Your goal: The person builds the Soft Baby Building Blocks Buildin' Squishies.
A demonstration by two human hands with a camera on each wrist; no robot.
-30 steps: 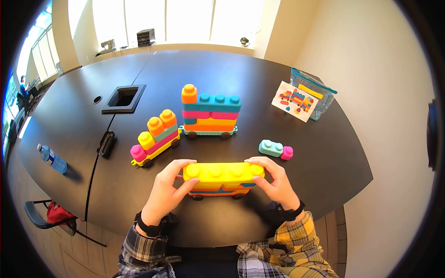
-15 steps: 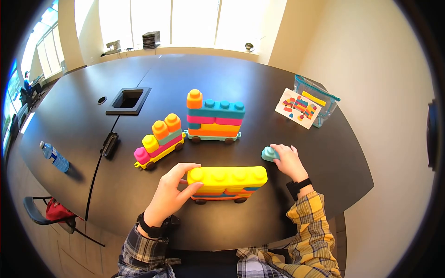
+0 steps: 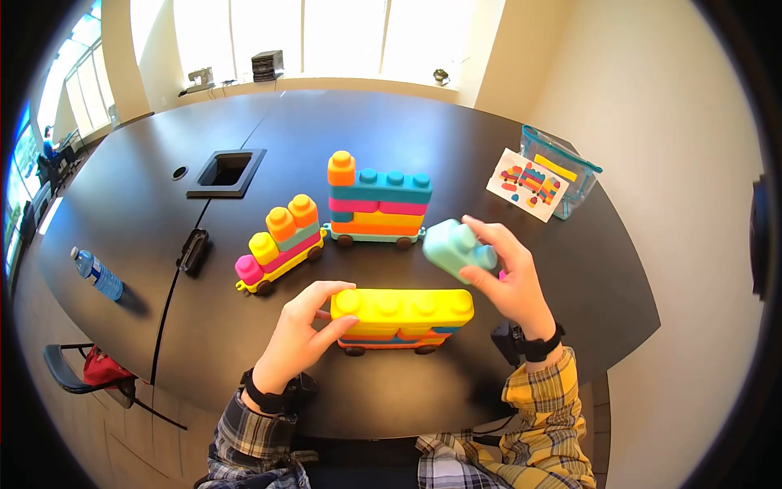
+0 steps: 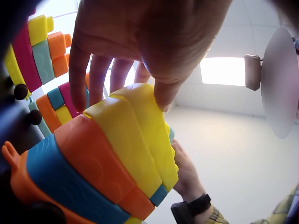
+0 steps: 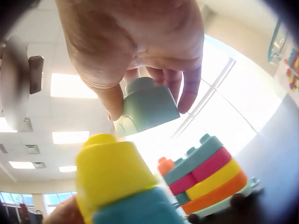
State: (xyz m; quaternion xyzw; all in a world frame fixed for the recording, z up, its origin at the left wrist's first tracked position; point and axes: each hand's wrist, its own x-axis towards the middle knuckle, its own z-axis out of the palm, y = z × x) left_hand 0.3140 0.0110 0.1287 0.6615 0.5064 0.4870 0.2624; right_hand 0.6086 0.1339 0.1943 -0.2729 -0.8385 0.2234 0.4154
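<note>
The left hand (image 3: 300, 334) grips the left end of the yellow-topped block car (image 3: 403, 306), thumb on the near side. That car stands on its wheels, with orange and blue layers under the yellow. Up and to its right, the right hand (image 3: 513, 281) pinches a light teal block (image 3: 446, 247), tilted in the air; a bit of pink (image 3: 503, 276) shows by the palm. From the right wrist view, the teal block (image 5: 147, 107) sits between thumb and fingers, above the yellow block's end (image 5: 112, 168). In the left wrist view, fingers lie against the yellow layers (image 4: 135, 126).
Beyond the hands stand a tall block car (image 3: 379, 220) and a stepped one (image 3: 281, 248). A picture card (image 3: 525, 186) leans by a clear bag (image 3: 574, 167) at the back right. A water bottle (image 3: 98, 275) and a black case (image 3: 193, 252) are at the left.
The right hand let go of the yellow-topped car, reached to the teal block on the table, and has lifted it up and leftward. The left hand has kept its grip on the car.
</note>
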